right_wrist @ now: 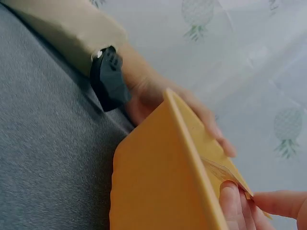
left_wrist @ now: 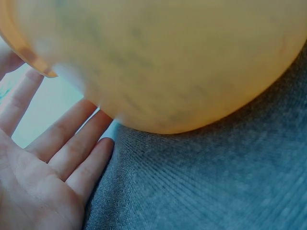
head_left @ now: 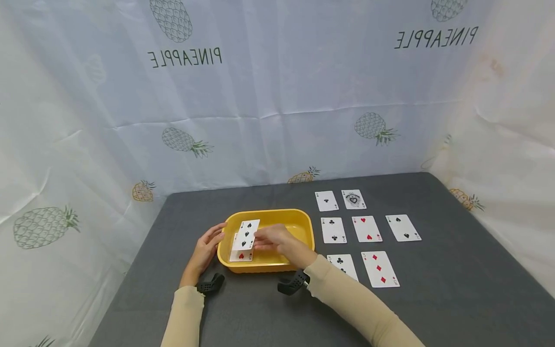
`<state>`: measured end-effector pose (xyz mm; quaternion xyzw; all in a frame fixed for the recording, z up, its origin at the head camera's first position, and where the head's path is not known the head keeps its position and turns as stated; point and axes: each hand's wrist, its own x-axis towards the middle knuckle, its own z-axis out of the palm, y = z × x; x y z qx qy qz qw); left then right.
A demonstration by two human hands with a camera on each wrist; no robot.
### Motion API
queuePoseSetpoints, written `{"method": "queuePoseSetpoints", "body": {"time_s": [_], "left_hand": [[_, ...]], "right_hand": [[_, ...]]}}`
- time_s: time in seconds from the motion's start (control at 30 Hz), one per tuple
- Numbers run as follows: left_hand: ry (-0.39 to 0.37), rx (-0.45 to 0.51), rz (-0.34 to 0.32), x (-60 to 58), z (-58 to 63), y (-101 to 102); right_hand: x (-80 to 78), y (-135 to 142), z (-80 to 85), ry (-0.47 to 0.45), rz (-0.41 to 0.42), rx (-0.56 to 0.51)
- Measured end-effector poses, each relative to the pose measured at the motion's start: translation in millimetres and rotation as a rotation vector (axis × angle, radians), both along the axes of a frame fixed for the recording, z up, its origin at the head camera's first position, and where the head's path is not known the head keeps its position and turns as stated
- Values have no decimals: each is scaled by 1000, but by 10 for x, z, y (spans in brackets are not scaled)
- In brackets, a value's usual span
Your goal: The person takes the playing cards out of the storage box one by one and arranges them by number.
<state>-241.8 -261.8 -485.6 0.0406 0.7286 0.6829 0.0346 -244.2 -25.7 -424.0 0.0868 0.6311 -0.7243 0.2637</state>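
My right hand [head_left: 277, 238] pinches a three of spades [head_left: 246, 234] between thumb and fingers, over the left part of a yellow plastic box [head_left: 299, 231]. Below it a red heart card [head_left: 241, 257] lies in the box, partly covered. The right wrist view shows the held card edge-on at the fingertips [right_wrist: 229, 191], behind the box wall [right_wrist: 148, 177]. At the box's left end, my left hand [head_left: 207, 250] touches the rim and outer wall. In the left wrist view its fingers [left_wrist: 79, 148] stretch nearly straight against the box.
Right of the box, face-up cards lie in rows on the grey table [head_left: 451, 270]: two aces, then the two of clubs [head_left: 333, 230], two of hearts [head_left: 367, 229] and two of spades [head_left: 403, 227]. Nearer are the three of diamonds [head_left: 380, 269] and a clubs card [head_left: 343, 264] partly behind my sleeve.
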Motion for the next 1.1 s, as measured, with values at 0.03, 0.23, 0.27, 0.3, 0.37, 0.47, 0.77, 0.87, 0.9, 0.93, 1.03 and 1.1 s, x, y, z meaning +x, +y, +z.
{"method": "queuePoseSetpoints", "body": {"time_s": [0.03,0.23,0.27,0.3,0.37,0.47,0.77,0.87,0.9,0.93,1.03,1.1], "left_hand": [[-3,-3,-1,1,0,-1],[-15,4,7,6,13,-6],[-16,4,8,6,17,-4],[-18,3,8,7,21,-3],[-23,6,8,7,26,0],[-26,13,14,9,29,5],[-22,-9,1,14,26,2],[-16,-4,-1,16,28,3],[-15,-1,-1,17,28,4],[-14,-1,-2,18,29,5],[-13,0,-1,17,27,7],[-11,-6,-1,14,23,7]], "right_hand": [[2,7,12,2,0,3],[60,93,75,47,3,16],[74,116,83,61,3,13],[88,141,91,77,5,9],[114,194,105,98,6,2],[144,276,115,119,6,2],[208,584,144,228,19,13],[211,689,167,248,8,37],[212,722,178,254,5,47],[212,756,190,253,4,55],[210,856,219,270,14,78],[210,923,238,283,23,92]]}}
